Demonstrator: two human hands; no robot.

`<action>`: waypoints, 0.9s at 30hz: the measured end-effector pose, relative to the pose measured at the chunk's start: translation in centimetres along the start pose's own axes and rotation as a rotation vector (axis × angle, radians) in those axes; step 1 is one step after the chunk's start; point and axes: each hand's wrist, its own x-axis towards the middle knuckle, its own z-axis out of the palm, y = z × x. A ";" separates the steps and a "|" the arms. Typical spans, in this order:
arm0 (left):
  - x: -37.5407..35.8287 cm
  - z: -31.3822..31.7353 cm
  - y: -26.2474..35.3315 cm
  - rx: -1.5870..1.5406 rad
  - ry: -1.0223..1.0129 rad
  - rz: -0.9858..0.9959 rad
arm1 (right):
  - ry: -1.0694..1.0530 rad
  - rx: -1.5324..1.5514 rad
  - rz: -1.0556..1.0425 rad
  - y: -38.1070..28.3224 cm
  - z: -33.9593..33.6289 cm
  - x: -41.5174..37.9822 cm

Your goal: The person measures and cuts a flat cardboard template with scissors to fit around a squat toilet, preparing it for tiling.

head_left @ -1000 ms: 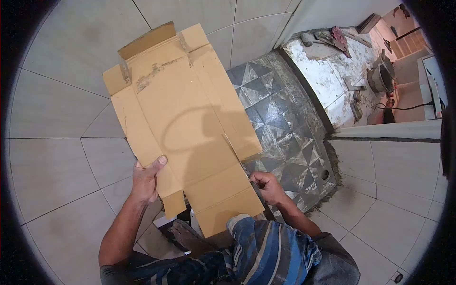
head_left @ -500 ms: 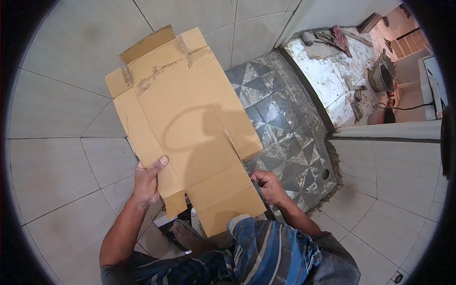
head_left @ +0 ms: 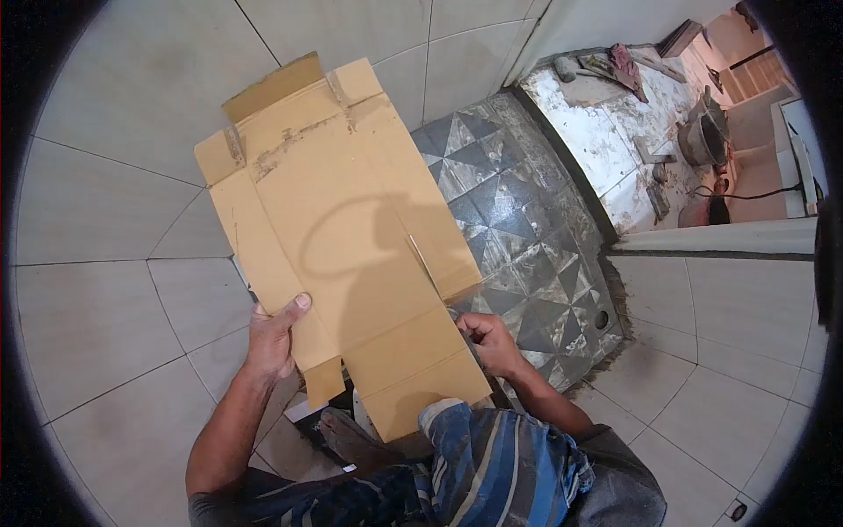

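Note:
A flattened brown cardboard box [head_left: 351,202], with open flaps, creases and a slit at its right side, lies tilted in front of me. My left hand [head_left: 277,338] grips its lower left edge, thumb on top and the other fingers hidden beneath. At the lower right edge, just below the slit, my right hand [head_left: 492,342] has its fingers curled closed against the cardboard; the fingertips are partly hidden. Below the box, my striped blue cloth-covered leg [head_left: 500,457] touches or nearly touches the lower flap. A foot [head_left: 351,435] shows under the cardboard.
Patterned grey floor tiles [head_left: 509,211] with a drain hole [head_left: 601,320] lie to the right, between pale tiled walls [head_left: 97,325]. Past a dark threshold [head_left: 571,162], a dusty white floor [head_left: 606,158] holds a bucket [head_left: 702,139], a rag [head_left: 625,66] and wood scraps.
The cardboard's top edge sits slightly lower in view, and my right hand has shifted a little up and left along the edge. My left hand keeps its hold.

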 end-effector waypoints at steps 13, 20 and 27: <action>-0.2 -0.1 0.0 -0.004 -0.039 0.007 | 0.029 -0.035 -0.014 0.9 0.5 -0.1; -0.3 -0.2 0.3 -0.008 -0.030 -0.018 | 0.052 -0.104 -0.018 1.0 0.4 0.6; -0.2 -0.3 -0.1 -0.013 -0.007 -0.020 | 0.063 -0.067 -0.050 0.6 0.6 0.4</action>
